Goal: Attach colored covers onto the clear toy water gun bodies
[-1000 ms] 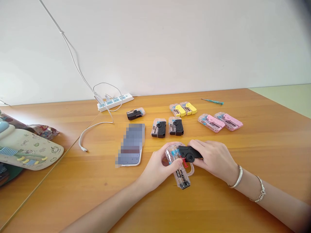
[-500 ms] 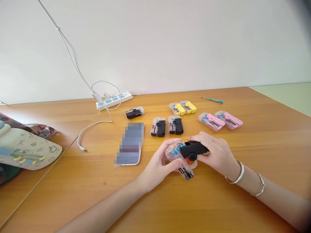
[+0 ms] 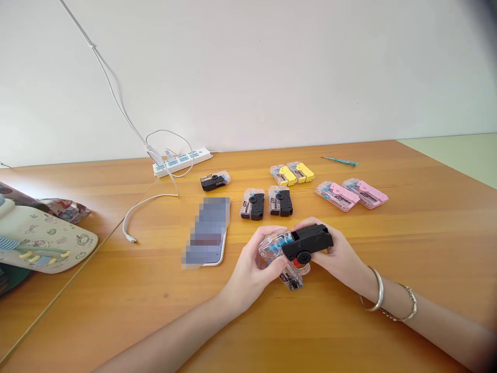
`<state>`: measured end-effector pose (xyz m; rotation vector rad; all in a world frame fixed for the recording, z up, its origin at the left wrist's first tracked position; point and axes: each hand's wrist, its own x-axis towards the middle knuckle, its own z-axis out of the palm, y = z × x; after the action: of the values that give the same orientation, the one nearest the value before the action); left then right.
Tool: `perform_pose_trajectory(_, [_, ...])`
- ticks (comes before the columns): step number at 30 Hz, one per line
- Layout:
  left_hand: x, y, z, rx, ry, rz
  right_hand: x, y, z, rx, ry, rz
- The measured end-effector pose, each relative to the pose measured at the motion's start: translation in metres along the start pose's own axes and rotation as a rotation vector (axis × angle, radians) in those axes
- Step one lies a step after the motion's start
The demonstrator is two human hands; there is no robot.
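A small toy water gun (image 3: pixel 292 252) with a clear body and a black top part is held just above the wooden table (image 3: pixel 349 321) near its middle. My left hand (image 3: pixel 252 269) grips the clear body from the left, fingers closed on it. From the right, my right hand (image 3: pixel 341 256) holds the black part, which is tilted up to the right. The clear grip with black lettering points down toward the table.
Beyond my hands lie three black toy guns (image 3: pixel 266 202), two yellow ones (image 3: pixel 293 173) and two pink ones (image 3: pixel 351 194). A phone (image 3: pixel 206 233) lies to the left, with a power strip (image 3: pixel 182 161) and white cable behind. A small screwdriver (image 3: pixel 339 161) lies at the back; a patterned cap (image 3: pixel 42 241) at far left.
Both hands have lifted the toy gun slightly and turned it. The black part now tilts up to the right, and the clear grip has swung in under my hands.
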<state>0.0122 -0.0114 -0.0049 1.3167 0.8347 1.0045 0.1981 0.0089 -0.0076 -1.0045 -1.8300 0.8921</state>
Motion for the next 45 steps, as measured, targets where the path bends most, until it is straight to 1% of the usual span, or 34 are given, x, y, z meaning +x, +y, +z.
perform_pose_trajectory(2, [0.0,0.0,0.0,0.023,0.002,0.001,0.0,-0.001,0.001,0.049,0.001,0.026])
perform_pose_trajectory(6, [-0.002,0.002,0.001,0.07,0.009,0.011,-0.002,-0.005,0.004,0.114,0.064,0.059])
perform_pose_trajectory(10, [-0.002,0.002,0.001,0.095,0.01,0.02,-0.003,-0.006,0.005,0.169,0.081,0.107])
perform_pose_trajectory(16, [0.0,0.003,-0.001,0.074,0.017,-0.018,0.0,-0.006,0.005,0.263,0.137,0.152])
perform_pose_trajectory(19, [0.0,0.004,-0.001,0.072,0.011,-0.044,0.001,-0.005,0.002,0.319,0.123,0.163])
perform_pose_trajectory(21, [0.0,0.005,-0.001,0.106,0.009,-0.065,0.003,-0.003,-0.001,0.366,0.116,0.158])
perform_pose_trajectory(23, [0.0,0.006,-0.002,0.19,-0.003,-0.088,0.005,-0.002,-0.006,0.383,0.126,0.152])
perform_pose_trajectory(26, [0.001,0.008,-0.003,0.464,-0.024,-0.067,0.01,0.0,-0.013,0.338,0.121,0.15])
perform_pose_trajectory(29, [0.003,0.009,-0.004,0.781,-0.072,0.039,0.011,0.0,-0.014,0.286,0.065,0.152])
perform_pose_trajectory(31, [0.004,0.008,-0.005,0.885,-0.113,0.095,0.01,-0.001,-0.012,0.242,0.033,0.152])
perform_pose_trajectory(33, [0.004,0.005,-0.006,0.917,-0.106,0.126,0.008,-0.001,-0.008,0.17,0.025,0.131])
perform_pose_trajectory(37, [0.004,0.002,-0.007,0.869,0.042,0.138,0.003,0.0,-0.003,0.027,0.037,0.082])
perform_pose_trajectory(39, [0.004,0.003,-0.007,0.834,0.082,0.15,0.0,0.001,-0.001,-0.027,0.015,0.061])
perform_pose_trajectory(41, [0.004,0.004,-0.006,0.83,0.065,0.18,-0.002,0.001,0.0,-0.097,-0.018,0.022])
perform_pose_trajectory(43, [0.005,0.006,-0.006,0.836,0.003,0.206,-0.003,0.001,0.001,-0.154,-0.042,-0.013])
perform_pose_trajectory(45, [0.005,0.006,-0.005,0.786,-0.059,0.188,-0.003,-0.001,0.001,-0.153,-0.05,-0.025])
